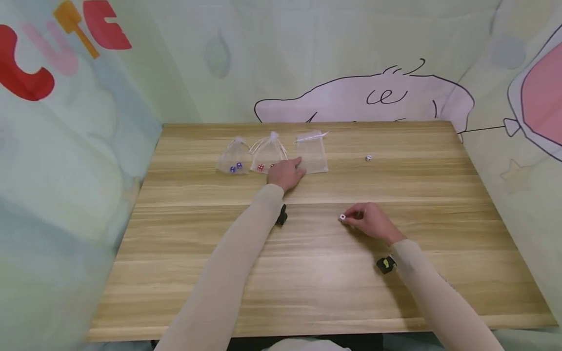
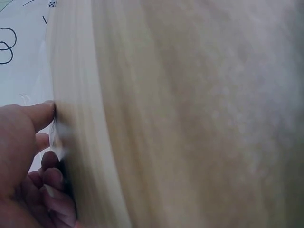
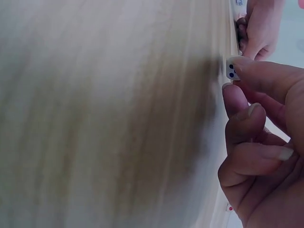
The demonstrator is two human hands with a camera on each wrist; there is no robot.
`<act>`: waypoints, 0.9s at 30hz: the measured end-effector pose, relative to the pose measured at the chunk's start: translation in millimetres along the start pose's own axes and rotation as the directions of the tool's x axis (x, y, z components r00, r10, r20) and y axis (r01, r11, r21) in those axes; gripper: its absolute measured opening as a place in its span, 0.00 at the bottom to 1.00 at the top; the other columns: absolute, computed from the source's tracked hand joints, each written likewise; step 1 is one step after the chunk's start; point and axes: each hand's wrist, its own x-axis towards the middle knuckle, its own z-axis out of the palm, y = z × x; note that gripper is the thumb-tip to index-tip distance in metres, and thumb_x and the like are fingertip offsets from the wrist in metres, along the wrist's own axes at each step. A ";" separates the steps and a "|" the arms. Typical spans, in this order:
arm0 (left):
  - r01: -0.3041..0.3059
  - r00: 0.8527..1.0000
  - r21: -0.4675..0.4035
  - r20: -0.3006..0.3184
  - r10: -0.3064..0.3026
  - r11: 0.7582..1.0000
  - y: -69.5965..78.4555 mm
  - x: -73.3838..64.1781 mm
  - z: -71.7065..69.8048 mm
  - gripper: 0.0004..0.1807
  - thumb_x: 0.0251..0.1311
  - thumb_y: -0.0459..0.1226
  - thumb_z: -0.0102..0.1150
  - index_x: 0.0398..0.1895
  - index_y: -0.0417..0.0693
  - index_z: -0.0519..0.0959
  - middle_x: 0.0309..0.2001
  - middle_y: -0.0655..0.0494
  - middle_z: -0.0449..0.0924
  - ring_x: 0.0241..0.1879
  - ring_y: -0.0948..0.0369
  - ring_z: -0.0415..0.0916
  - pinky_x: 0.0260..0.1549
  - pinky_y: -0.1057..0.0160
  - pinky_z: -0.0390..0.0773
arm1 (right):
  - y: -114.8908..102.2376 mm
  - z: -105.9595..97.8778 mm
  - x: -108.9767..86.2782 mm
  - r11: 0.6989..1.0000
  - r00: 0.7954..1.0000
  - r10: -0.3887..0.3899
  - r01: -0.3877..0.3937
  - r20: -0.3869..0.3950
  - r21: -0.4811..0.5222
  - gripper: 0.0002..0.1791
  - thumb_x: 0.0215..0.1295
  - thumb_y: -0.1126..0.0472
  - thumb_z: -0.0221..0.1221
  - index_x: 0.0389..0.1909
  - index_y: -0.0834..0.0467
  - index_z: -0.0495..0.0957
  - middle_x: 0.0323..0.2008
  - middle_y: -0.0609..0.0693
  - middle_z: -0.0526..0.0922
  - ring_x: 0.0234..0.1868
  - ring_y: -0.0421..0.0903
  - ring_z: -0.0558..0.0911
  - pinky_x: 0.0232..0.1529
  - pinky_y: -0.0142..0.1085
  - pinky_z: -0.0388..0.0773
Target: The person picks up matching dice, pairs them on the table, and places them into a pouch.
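My right hand (image 1: 372, 222) pinches a small white die (image 1: 342, 217) between thumb and fingertips, near the middle of the table. In the right wrist view, blue dots show on one face of the die (image 3: 231, 71). My left hand (image 1: 286, 174) reaches forward to the left edge of a white mesh drawstring bag (image 1: 313, 153), its fingertips on or just over the cloth. No die shows in that bag. Left of it lies a second mesh bag (image 1: 269, 151) with red dice (image 1: 260, 167), partly covered by the left hand. A third bag (image 1: 226, 158) holds blue dice (image 1: 239, 165).
Another white die (image 1: 368, 158) lies alone toward the back right of the wooden table (image 1: 197, 273). The three bags stand in a row close to the table's back edge, before a printed cloth backdrop (image 1: 184, 58).
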 end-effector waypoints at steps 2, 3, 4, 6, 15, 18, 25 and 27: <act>-0.001 1.000 0.002 0.000 0.001 1.000 0.3 0.4 0.6 0.30 0.72 0.55 0.46 0.74 0.61 0.64 0.67 0.51 0.71 0.59 0.49 0.75 0.42 0.53 0.79 | 0.9 0.8 -0.6 1.000 1.000 -0.016 0.016 0.000 -0.004 0.06 0.60 0.63 0.68 0.37 0.60 0.86 0.29 0.46 0.83 0.29 0.43 0.77 0.30 0.33 0.76; -0.001 1.000 0.002 0.001 0.001 1.000 0.1 0.5 0.8 0.30 0.72 0.55 0.46 0.74 0.61 0.64 0.67 0.51 0.71 0.58 0.49 0.75 0.41 0.53 0.79 | 1.1 1.2 -0.9 1.000 1.000 -0.025 0.025 -0.002 -0.008 0.06 0.60 0.63 0.68 0.37 0.60 0.86 0.30 0.46 0.83 0.30 0.43 0.77 0.31 0.33 0.76; -0.001 1.000 0.004 0.002 0.001 1.000 0.0 0.8 1.2 0.30 0.72 0.55 0.46 0.74 0.61 0.64 0.67 0.51 0.72 0.58 0.49 0.75 0.41 0.53 0.79 | 1.2 1.5 -1.1 0.999 0.999 -0.032 0.032 -0.003 -0.013 0.05 0.60 0.63 0.68 0.36 0.60 0.86 0.30 0.46 0.84 0.30 0.43 0.77 0.32 0.34 0.76; -0.002 1.000 0.007 0.005 0.002 1.000 -0.4 1.3 1.6 0.30 0.72 0.55 0.46 0.74 0.61 0.64 0.67 0.51 0.72 0.59 0.49 0.75 0.42 0.53 0.79 | 1.4 1.8 -1.5 0.999 0.999 -0.039 0.039 -0.003 -0.012 0.05 0.60 0.63 0.68 0.36 0.60 0.86 0.30 0.46 0.84 0.31 0.43 0.77 0.32 0.34 0.75; -0.015 1.000 -0.002 -0.001 0.015 1.000 0.3 2.0 1.1 0.30 0.72 0.55 0.45 0.74 0.60 0.64 0.67 0.52 0.71 0.60 0.48 0.73 0.45 0.53 0.78 | 5.2 2.0 -1.0 0.999 0.999 -0.048 0.048 -0.004 -0.001 0.05 0.61 0.64 0.68 0.37 0.60 0.86 0.26 0.45 0.80 0.29 0.43 0.75 0.29 0.33 0.72; -0.019 1.000 -0.009 0.001 0.019 1.000 0.4 1.8 0.9 0.30 0.72 0.55 0.44 0.74 0.60 0.64 0.67 0.52 0.71 0.61 0.48 0.73 0.45 0.53 0.78 | 6.5 1.7 -1.0 0.999 0.999 -0.035 0.035 0.012 0.018 0.06 0.60 0.65 0.68 0.38 0.61 0.86 0.26 0.45 0.79 0.29 0.43 0.75 0.29 0.32 0.73; -0.013 1.000 -0.002 0.007 0.013 1.000 0.5 0.5 -0.5 0.30 0.71 0.54 0.44 0.74 0.60 0.64 0.67 0.52 0.71 0.60 0.49 0.74 0.43 0.53 0.79 | 6.5 -5.7 -1.6 0.998 1.000 0.027 -0.028 0.015 0.053 0.12 0.60 0.61 0.69 0.43 0.60 0.84 0.27 0.47 0.79 0.30 0.45 0.76 0.30 0.34 0.74; -0.016 1.000 0.001 0.001 0.016 1.000 0.4 0.1 -0.1 0.30 0.71 0.54 0.44 0.74 0.60 0.64 0.67 0.51 0.71 0.59 0.49 0.74 0.42 0.53 0.79 | 6.3 -8.8 -0.7 0.998 1.000 0.021 -0.020 -0.011 0.058 0.13 0.60 0.61 0.69 0.44 0.62 0.84 0.28 0.48 0.80 0.30 0.45 0.77 0.30 0.34 0.75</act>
